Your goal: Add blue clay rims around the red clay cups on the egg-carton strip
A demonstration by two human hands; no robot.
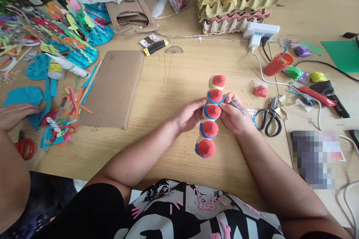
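Over the table, my left hand (190,115) is closed on the left side of a strip of egg-carton cups (209,130). Each cup has a red, pointed clay cap, and blue clay edging runs along the lower four. My right hand (235,115) is closed at the strip's right side, pinching a thin blue clay strand (238,108) whose loose end sticks out to the right. The strand appears to join the blue ring around the second cup from the top. The farthest cup shows no blue edging. My fingertips are partly hidden behind the cups.
Black-handled scissors (269,119) lie right of my right hand, near a red clay packet (260,89). A cardboard sheet (112,89) lies to the left. Stacked egg trays (238,7) and a power strip (262,30) stand behind. Another person's hand (18,114) rests far left among colourful crafts.
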